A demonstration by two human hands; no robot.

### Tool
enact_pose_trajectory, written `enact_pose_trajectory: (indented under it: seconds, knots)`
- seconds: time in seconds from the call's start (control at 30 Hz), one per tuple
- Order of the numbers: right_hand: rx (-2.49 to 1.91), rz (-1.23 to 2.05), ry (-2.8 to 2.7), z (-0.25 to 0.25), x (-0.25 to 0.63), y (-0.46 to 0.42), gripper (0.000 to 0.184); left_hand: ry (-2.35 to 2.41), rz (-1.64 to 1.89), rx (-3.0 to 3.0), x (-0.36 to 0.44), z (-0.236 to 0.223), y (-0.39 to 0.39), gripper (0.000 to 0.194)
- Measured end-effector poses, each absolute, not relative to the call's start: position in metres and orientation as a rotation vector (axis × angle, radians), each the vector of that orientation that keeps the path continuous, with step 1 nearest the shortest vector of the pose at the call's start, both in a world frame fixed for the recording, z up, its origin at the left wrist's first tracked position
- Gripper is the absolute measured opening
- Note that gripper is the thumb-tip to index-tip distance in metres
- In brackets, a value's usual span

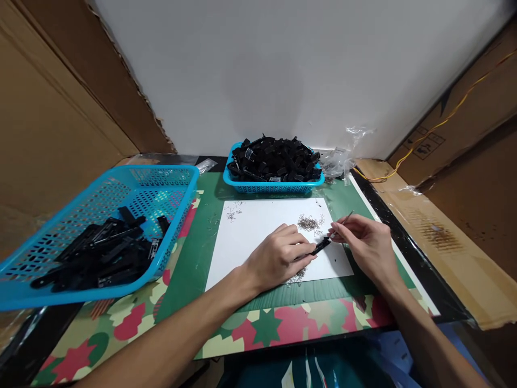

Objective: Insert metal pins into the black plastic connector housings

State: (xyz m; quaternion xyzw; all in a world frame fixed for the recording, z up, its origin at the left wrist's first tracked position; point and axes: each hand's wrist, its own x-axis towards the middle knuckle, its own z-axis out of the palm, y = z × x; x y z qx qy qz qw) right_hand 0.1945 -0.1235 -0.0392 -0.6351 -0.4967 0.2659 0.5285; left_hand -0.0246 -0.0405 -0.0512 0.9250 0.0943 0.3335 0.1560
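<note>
My left hand [283,253] is closed on a slim black plastic part [322,246], pressing it down on a white sheet of paper [238,253]. The far end of that part sticks out past my fingertips. Between the thumb and fingers of my right hand [363,240] is a thin pair of metal tweezers [348,216], its tip at the exposed end of the black part. Just beyond my fingers lies a heap of tiny metal pieces [309,222]. A second small heap [298,276] shows partly from under my left hand.
A blue basket [274,187] piled with black parts stands at the back. Another blue basket [177,237] with longer black parts is at the left. Loose metal bits [232,211] lie on the paper's far left. Clear plastic bags [337,161] and a yellow wire [398,164] are at the back right.
</note>
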Motion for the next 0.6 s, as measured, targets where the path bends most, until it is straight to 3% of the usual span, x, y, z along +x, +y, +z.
enact_pose_trajectory:
  seconds: [0.6]
  knots:
    - [-1.665, 0.297, -1.448, -0.041, 0.1904, -0.1235, 0.02, 0.255, 0.958, 2.524, -0.0208, -0.0527, -0.0363, 0.004]
